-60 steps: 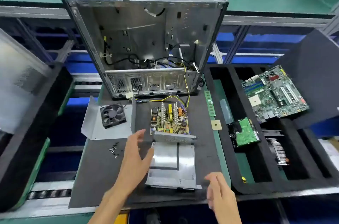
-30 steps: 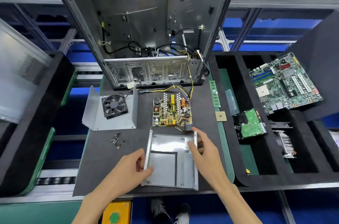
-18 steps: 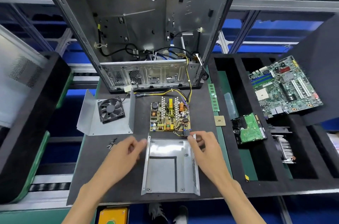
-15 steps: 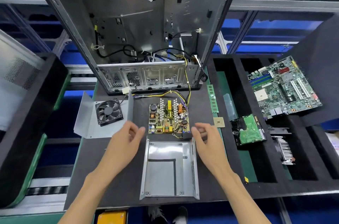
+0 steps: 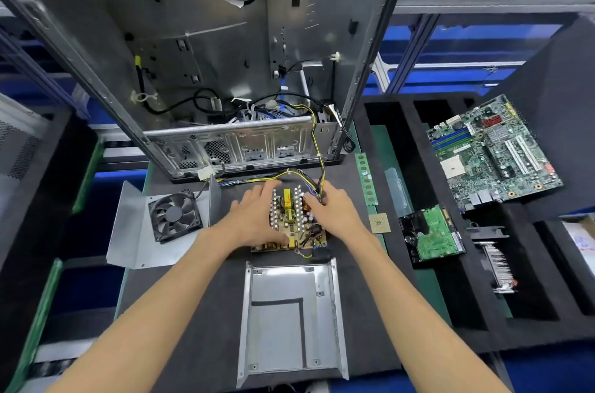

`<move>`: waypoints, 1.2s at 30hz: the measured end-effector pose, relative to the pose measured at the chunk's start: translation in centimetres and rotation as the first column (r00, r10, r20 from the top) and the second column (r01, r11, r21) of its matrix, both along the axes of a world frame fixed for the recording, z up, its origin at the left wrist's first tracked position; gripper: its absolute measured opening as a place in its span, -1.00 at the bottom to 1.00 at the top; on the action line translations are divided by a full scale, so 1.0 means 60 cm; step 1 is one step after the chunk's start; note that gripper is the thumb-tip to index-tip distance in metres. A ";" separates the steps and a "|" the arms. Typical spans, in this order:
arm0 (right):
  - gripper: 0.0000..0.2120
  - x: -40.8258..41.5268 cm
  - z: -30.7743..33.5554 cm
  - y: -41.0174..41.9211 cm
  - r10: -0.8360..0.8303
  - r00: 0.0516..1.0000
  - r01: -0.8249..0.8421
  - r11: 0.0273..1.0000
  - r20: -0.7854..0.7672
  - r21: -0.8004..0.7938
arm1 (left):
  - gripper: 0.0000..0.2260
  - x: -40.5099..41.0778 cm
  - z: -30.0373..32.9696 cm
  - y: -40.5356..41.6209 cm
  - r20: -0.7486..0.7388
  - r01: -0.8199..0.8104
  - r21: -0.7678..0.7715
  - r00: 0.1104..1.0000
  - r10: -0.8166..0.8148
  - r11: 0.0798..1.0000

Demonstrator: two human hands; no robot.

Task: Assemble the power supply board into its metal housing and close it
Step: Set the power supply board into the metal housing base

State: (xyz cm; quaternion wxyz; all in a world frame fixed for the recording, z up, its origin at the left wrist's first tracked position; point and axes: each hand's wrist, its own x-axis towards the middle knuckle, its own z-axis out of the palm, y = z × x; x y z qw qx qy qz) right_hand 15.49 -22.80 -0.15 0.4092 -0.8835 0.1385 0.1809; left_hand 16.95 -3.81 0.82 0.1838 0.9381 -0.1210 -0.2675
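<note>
The power supply board (image 5: 291, 222), brown with heatsinks and a yellow transformer, lies on the black mat, and yellow and black wires run from it into the computer case. My left hand (image 5: 254, 215) lies over its left half, fingers spread toward the far edge. My right hand (image 5: 335, 212) curls its fingers round the board's far right corner by the wires. The open metal housing tray (image 5: 289, 318) lies empty just in front of the board, between my forearms. The housing cover (image 5: 135, 241) with its black fan (image 5: 175, 215) lies to the left.
A stripped computer case (image 5: 209, 70) stands open behind the board. On the right, a black foam tray (image 5: 405, 167) holds a motherboard (image 5: 492, 151), a hard drive (image 5: 431, 235), a RAM stick (image 5: 367, 180) and a heatsink (image 5: 495, 267). A CPU chip (image 5: 379, 222) lies beside my right hand.
Both hands left the housing tray and moved forward onto the power supply board. The tray stays flat on the mat, and my view has come closer.
</note>
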 end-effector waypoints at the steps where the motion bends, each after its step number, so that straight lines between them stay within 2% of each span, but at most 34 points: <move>1: -0.74 0.002 -0.002 0.001 -0.007 1.000 0.007 1.000 0.013 0.005 | 0.01 0.002 -0.003 0.001 0.021 0.017 -0.002 1.000 -0.017 1.000; 6: -0.71 -0.005 -0.005 0.002 -0.014 0.997 0.013 1.000 0.078 0.010 | -0.25 0.000 -0.004 0.011 0.123 0.074 -0.035 0.990 -0.069 0.997; 10: -0.74 -0.015 0.004 0.000 -0.062 0.990 0.042 0.988 0.128 0.149 | -0.32 -0.005 -0.001 0.019 0.139 0.093 -0.152 0.988 -0.072 0.984; 13: -0.77 -0.020 0.016 -0.001 -0.079 0.986 0.047 0.975 0.144 0.216 | -0.34 -0.014 0.005 0.027 0.158 0.084 -0.213 0.986 -0.050 0.973; 16: -0.88 -0.025 0.036 -0.001 -0.151 0.979 0.099 0.940 0.139 0.327 | -0.34 -0.020 0.029 0.035 0.107 0.005 -0.306 0.994 0.029 0.952; 18: -0.84 -0.029 0.055 -0.002 -0.199 0.974 0.135 0.892 0.106 0.432 | -0.34 -0.021 0.054 0.039 0.068 -0.040 -0.341 0.995 0.067 0.939; 21: -0.79 -0.033 0.087 0.000 -0.192 0.973 0.106 0.860 0.125 0.499 | -0.36 -0.028 0.095 0.044 0.070 -0.042 -0.343 0.995 0.070 0.939; 30: -0.82 -0.065 0.162 0.012 -0.152 0.941 -0.028 0.857 0.303 0.514 | -0.35 -0.084 0.178 0.057 0.205 -0.022 -0.431 0.971 0.121 0.902; 36: -0.85 -0.094 0.195 0.023 -0.147 0.928 -0.073 0.829 0.342 0.554 | -0.35 -0.127 0.204 0.072 0.297 0.020 -0.497 0.943 0.149 0.867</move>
